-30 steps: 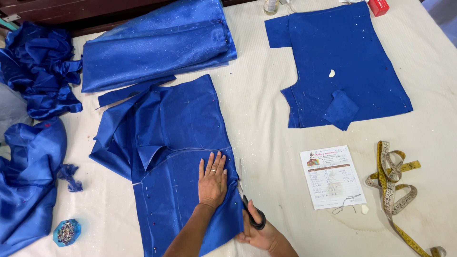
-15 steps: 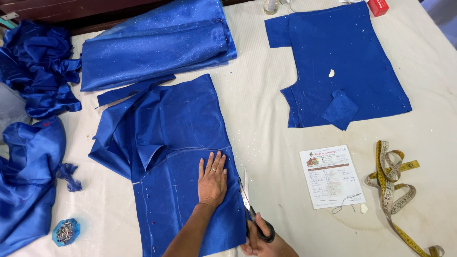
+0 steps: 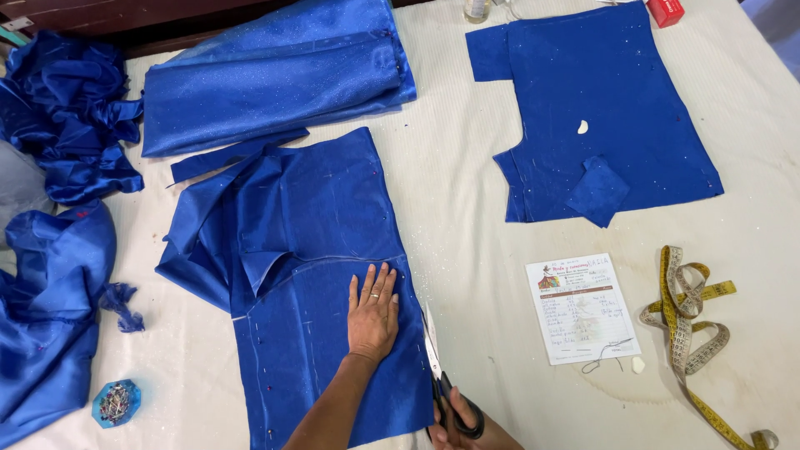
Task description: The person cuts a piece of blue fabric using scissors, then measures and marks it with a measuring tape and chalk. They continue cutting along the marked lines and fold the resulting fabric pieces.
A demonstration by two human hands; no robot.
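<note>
A cream cloth-covered table point(image 3: 467, 208) carries blue satin pieces: a pinned panel point(image 3: 325, 292), a folded stack point(image 3: 275, 75), a cut piece point(image 3: 600, 117) (white chalk on it). A printed slip point(image 3: 582, 308), yellow measuring tape point(image 3: 692, 325) and blue pin box point(image 3: 115, 402) lie alongside.

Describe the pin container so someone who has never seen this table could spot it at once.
Start at the pale table and go to its near-left corner, left of the blue cloth panel under the left hand. The pin container sits there, below a heap of satin: small, turquoise, many-sided, full of pins, the only hard object there.
</note>
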